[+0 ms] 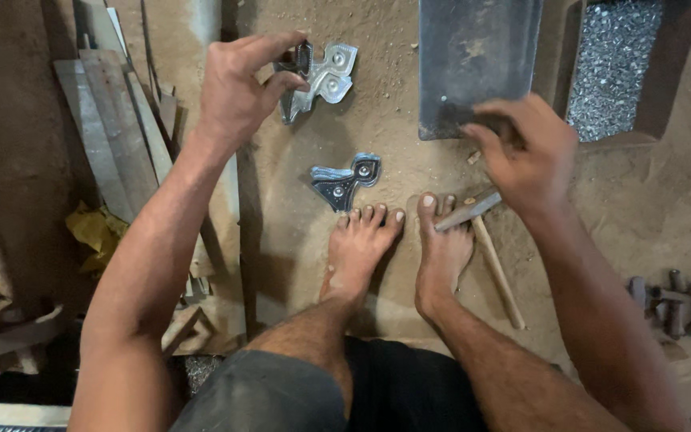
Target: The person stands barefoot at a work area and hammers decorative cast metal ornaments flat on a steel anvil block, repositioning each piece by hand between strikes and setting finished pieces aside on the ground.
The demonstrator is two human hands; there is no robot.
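Left hand [237,92] is reaching forward, arm stretched out, thumb and fingers pinching a shiny metal bracket [321,78] by its left edge and holding it just above the sandy floor [297,232]. The bracket is flat, silvery, irregularly cut with lobes and two round rivet-like bumps. Right hand [525,148] is curling over the near edge of a dark steel plate [473,56], fingers closed on that lower right corner; plate is lying flat on the floor toward the far side. A second bracket [344,181], darker blue-grey, same shape, is lying on the floor just beyond the toes of the left foot [359,248]. A hammer [485,248] is resting across the right foot [440,256], wooden handle pointing toward the person. Wood strips [113,120] are lying along the left edge, a tray of small metal bits [613,64] at the far right corner.
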